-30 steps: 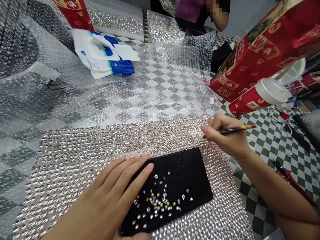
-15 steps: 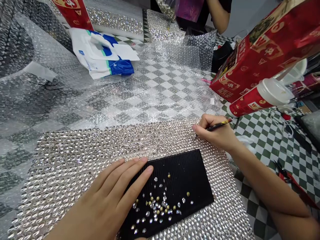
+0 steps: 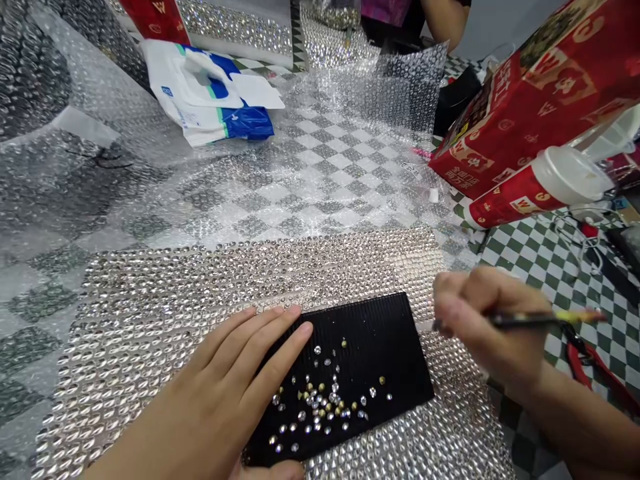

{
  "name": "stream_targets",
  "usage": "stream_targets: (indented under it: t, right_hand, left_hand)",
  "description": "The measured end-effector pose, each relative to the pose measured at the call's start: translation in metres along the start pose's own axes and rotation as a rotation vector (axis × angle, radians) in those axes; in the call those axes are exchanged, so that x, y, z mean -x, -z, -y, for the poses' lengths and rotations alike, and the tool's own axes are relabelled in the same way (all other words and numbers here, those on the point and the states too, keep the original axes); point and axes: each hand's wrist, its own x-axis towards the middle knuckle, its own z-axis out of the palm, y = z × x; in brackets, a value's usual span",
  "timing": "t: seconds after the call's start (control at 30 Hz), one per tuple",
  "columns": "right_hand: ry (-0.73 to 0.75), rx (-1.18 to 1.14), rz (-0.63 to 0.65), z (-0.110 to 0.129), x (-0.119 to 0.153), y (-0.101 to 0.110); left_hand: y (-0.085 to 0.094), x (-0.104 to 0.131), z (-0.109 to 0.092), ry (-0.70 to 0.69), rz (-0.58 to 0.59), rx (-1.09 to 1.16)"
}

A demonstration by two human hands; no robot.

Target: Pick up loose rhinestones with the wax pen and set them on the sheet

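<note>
My left hand (image 3: 225, 380) lies over the left end of a black ribbed tray (image 3: 380, 340), its fingers stretched out flat and its thumb near the tray's near edge. Loose rhinestones (image 3: 325, 400), clear-faced and gold-backed, are scattered on the tray. The tray rests on a sheet of rhinestones (image 3: 150, 320) set in rows. My right hand (image 3: 490, 327), blurred, is closed around a slim dark pen-like stick (image 3: 530, 321) with a yellowish end. It is above the sheet's right side, just right of the tray; the stick's working tip is hidden by the fingers.
Clear bubble wrap (image 3: 300, 180) covers the checkered table behind the sheet. A wipes pack (image 3: 210, 93) lies on it. To the right stand a red paper bag (image 3: 530, 100) and a tilted red cup (image 3: 520, 200); red-handled pliers (image 3: 585, 363) lie nearer. Another person's arm (image 3: 447, 20) shows at the back.
My right hand has lifted off the sheet's upper right part and moved right and nearer me with the stick. My left hand stays on the tray. The view has shifted slightly.
</note>
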Motion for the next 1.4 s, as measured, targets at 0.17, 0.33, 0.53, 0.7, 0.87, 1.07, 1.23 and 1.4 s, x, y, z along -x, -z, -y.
stream_targets:
  t: [0.17,0.33,0.53,0.7,0.87,1.07,1.23,1.4]
  right_hand:
    - [0.013,0.093,0.258,0.017,0.031,-0.021]
    - [0.02,0.147,0.31,0.008,0.041,-0.028]
    - [0.089,0.195,0.342,0.006,0.047,-0.033]
    - [0.038,-0.01,0.076,0.004,0.029,-0.017]
    - [-0.086,0.312,-0.162,-0.025,-0.024,0.006]
    - [-0.208,0.408,-0.12,-0.049,-0.045,-0.002]
    - [-0.211,0.426,-0.115,-0.044,-0.041,-0.001]
    - [-0.17,0.437,-0.232,-0.043,-0.042,0.004]
  left_hand:
    - [-0.001,-0.002,-0.001,-0.005,-0.004,0.008]
    - [0.001,-0.002,-0.002,-0.006,0.016,0.009]
    - [0.001,-0.001,-0.001,0.0,0.015,0.005]
    - [0.0,-0.001,0.0,-0.006,-0.008,0.01]
    - [0.0,-0.001,0.002,-0.013,-0.012,-0.015]
    - [-0.001,-0.001,0.002,-0.024,-0.022,-0.024]
    - [-0.001,-0.002,0.001,-0.023,-0.017,-0.028]
    - [0.003,-0.003,0.001,-0.014,0.038,-0.047]
